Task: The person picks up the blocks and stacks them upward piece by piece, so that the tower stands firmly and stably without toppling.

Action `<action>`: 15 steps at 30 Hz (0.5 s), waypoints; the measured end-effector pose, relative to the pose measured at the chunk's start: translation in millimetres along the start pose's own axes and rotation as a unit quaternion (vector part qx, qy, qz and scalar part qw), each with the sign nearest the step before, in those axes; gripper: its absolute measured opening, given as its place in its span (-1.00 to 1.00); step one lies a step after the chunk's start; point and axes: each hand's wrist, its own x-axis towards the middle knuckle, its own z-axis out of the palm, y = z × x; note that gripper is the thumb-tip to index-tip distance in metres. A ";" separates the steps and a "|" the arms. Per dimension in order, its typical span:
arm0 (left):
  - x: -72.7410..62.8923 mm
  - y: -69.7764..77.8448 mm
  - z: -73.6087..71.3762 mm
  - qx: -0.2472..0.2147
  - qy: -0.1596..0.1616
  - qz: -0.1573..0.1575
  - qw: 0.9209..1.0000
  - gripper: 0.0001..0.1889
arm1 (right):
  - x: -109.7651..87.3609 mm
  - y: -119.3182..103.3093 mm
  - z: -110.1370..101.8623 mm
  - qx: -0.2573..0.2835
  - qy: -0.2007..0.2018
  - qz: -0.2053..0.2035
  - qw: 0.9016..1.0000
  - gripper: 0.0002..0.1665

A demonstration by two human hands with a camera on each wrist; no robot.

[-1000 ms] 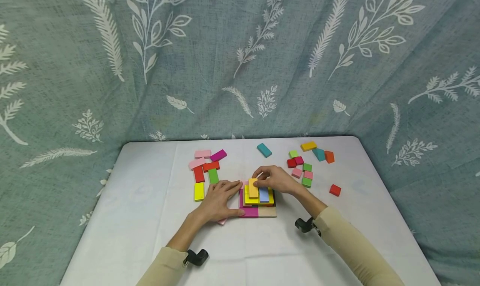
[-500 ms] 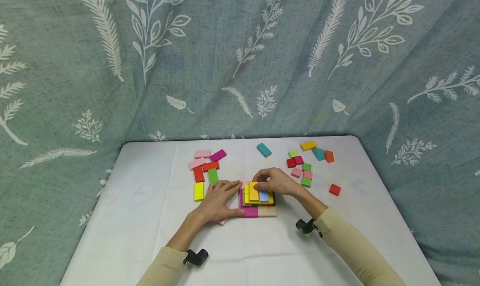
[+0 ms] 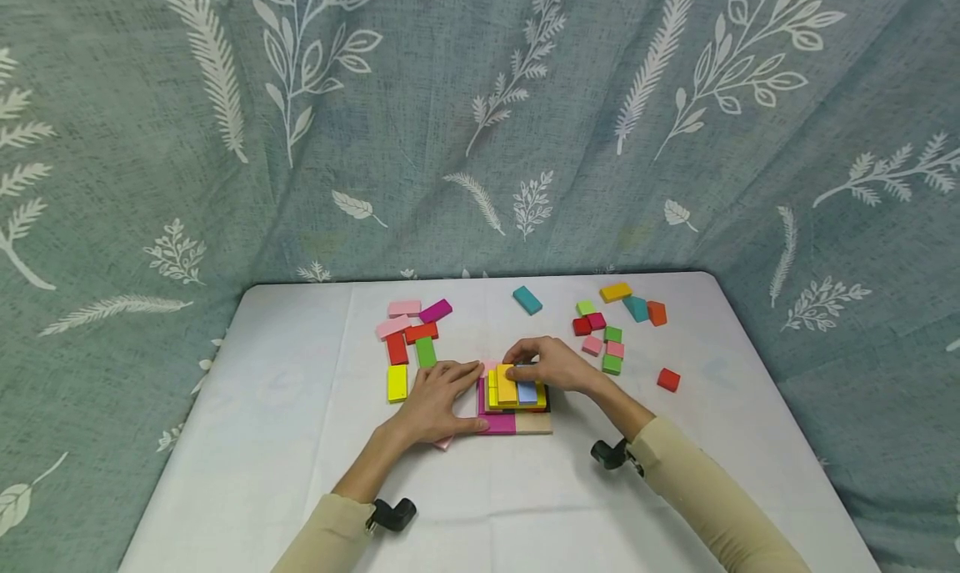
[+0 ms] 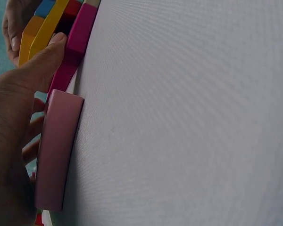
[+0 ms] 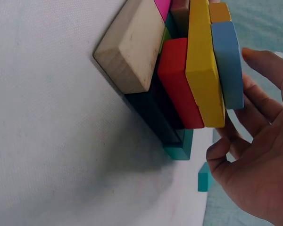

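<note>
A stepped stack of wooden blocks stands mid-table, with magenta blocks point(image 3: 497, 424) and a plain wood block point(image 5: 132, 47) at its base. Higher up lie yellow blocks point(image 5: 203, 61), topped by a light blue block point(image 3: 527, 391) and an orange-yellow block point(image 3: 506, 387) side by side. My right hand point(image 3: 553, 363) pinches the far end of the orange-yellow block between thumb and fingers. Along the stack's left side rests my left hand point(image 3: 435, 402), fingers extended to the far corner, its thumb touching the front magenta block. A pink block point(image 4: 59, 150) lies under that hand.
Left of the stack lie loose blocks, among them a yellow block point(image 3: 397, 384), a green block point(image 3: 425, 353) and a magenta block point(image 3: 436, 310). Several small cubes sit to the right, with a red cube point(image 3: 668, 379) set apart. Farther back is a teal block point(image 3: 527, 300).
My right hand has brought the orange-yellow block slightly nearer and lower, so it now lies level beside the light blue block. The left hand has kept its place.
</note>
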 end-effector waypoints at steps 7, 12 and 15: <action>-0.1 0.1 0.5 -0.003 0.000 -0.004 1.000 0.08 | -6.5 4.9 -19.4 0.003 0.044 -0.003 0.999 -0.79; -0.3 0.5 0.8 -0.006 0.002 -0.002 1.000 0.07 | -14.8 23.8 -47.1 0.021 0.087 0.017 0.996 -0.65; -0.5 0.5 0.5 -0.007 0.001 0.000 1.000 0.07 | -21.2 38.7 -65.5 0.032 0.104 0.035 0.993 -0.54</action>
